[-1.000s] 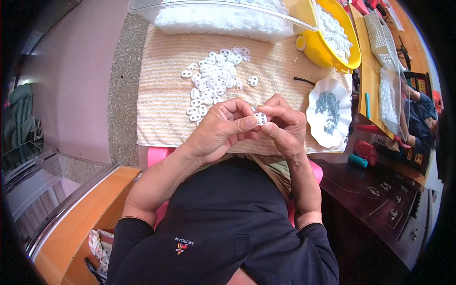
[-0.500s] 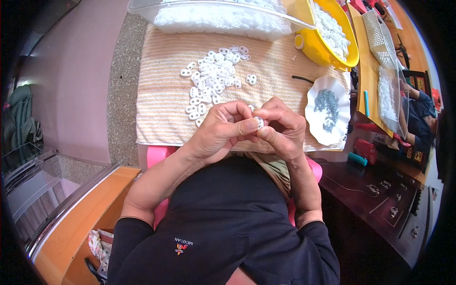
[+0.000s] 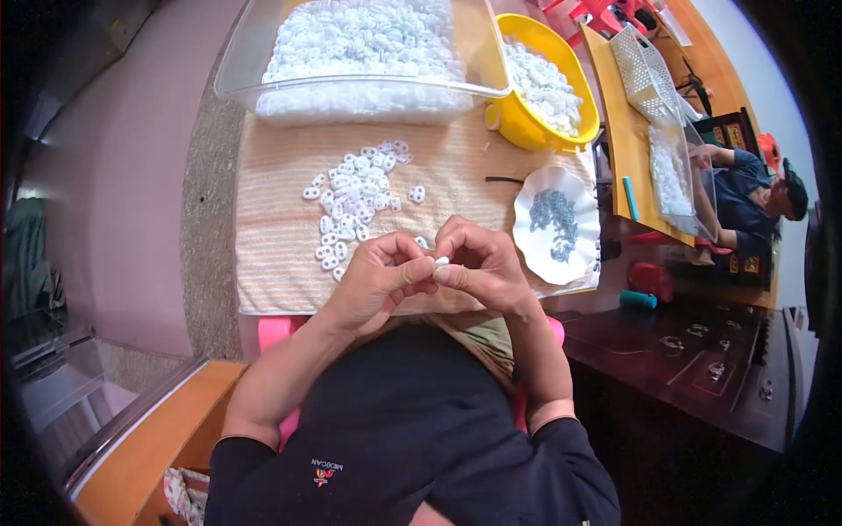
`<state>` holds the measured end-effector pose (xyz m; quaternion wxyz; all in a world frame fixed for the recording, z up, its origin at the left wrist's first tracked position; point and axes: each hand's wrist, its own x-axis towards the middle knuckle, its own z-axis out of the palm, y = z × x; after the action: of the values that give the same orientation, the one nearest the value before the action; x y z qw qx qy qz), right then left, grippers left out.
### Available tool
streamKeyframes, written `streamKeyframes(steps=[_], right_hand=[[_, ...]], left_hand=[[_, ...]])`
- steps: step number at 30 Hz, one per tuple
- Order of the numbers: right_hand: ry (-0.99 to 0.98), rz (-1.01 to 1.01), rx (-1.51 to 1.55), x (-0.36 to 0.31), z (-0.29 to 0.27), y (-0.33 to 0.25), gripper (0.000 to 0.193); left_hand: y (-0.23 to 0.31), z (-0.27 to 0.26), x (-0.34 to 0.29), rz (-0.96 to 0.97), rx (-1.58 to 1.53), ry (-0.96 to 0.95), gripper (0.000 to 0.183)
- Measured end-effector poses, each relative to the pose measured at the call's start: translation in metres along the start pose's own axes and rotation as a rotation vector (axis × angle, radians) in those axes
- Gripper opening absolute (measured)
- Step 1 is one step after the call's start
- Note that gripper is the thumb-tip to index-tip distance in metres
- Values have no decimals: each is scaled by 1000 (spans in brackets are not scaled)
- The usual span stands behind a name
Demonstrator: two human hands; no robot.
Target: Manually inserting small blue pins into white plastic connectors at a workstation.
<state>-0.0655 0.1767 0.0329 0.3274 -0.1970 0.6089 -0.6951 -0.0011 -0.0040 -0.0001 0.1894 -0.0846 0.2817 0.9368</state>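
Note:
Close in front of my body, both hands meet over the near edge of a striped towel (image 3: 263,210). My left hand (image 3: 386,279) pinches a small white plastic piece (image 3: 441,261) between thumb and forefinger. From the other side, my right hand (image 3: 484,267) grips the same piece; the fingertips cover most of it. Just beyond the fingers, another white piece (image 3: 421,242) partly shows. A loose pile of white two-hole plastic pieces (image 3: 355,188) lies ahead and to the left. To the right, a white scalloped dish (image 3: 526,241) holds many tiny grey metal parts (image 3: 554,219), seemingly springs.
A clear plastic bin (image 3: 237,74) of white pieces stands at the back, beside a yellow tub (image 3: 581,83) of more. A thin black stick (image 3: 504,179) lies near the dish. At the far right, another person (image 3: 754,188) sits by a second table (image 3: 618,149).
The view has shifted, so the towel and bins sit lower and further left in the picture. Both hands still pinch the small piece, which shows less between the fingertips.

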Motion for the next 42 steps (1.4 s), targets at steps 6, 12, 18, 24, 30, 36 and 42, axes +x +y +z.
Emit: streamKeyframes(steps=[6, 12, 18, 24, 30, 36, 42], right_hand=[[349, -155, -511, 3, -34, -19, 12], [832, -478, -1085, 49, -104, -75, 25], [646, -436, -1059, 44, -83, -66, 26], [167, -131, -1010, 16, -29, -22, 22], [-2, -52, -1083, 10, -5, -2, 20], [-16, -11, -1202, 11, 1, 4, 15], [35, -12, -1184, 17, 2, 4, 13]], left_hand=[[-3, 2, 1, 40, 1, 41, 8], [-3, -4, 3, 83, 32, 62, 7], [4, -9, 6, 198, -1, 135, 6], [12, -5, 6, 297, 18, 232, 8], [10, -9, 5, 329, 6, 254, 8], [13, -9, 4, 356, 8, 290, 7], [18, -10, 5, 393, 18, 336, 8]])
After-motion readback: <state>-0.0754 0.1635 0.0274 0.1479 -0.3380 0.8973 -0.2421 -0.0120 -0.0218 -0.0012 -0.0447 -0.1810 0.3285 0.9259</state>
